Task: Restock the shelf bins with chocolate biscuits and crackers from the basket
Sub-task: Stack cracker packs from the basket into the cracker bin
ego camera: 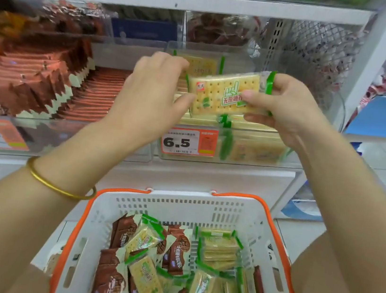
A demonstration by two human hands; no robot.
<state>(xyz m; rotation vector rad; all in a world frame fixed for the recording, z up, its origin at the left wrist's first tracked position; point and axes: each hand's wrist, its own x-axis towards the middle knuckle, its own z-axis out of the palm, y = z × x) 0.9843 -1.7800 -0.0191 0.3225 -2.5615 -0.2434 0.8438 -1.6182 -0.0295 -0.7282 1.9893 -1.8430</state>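
— While both hands are raised, what's held?
— Your left hand (155, 91) and right hand (288, 110) pinch one cracker packet (224, 93) by its ends (green-edged wrapper) over the clear cracker bin (259, 161); the basket (179, 200) sits below.

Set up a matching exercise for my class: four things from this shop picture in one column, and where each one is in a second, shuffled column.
Things
1 cracker packet
2 bangle
3 6.5 price tag
4 basket

Places
A round the left wrist
B on the front of the cracker bin
C held between left hand and right hand
D nearest the camera, holding mixed packets

Pairs: 1-C, 2-A, 3-B, 4-D
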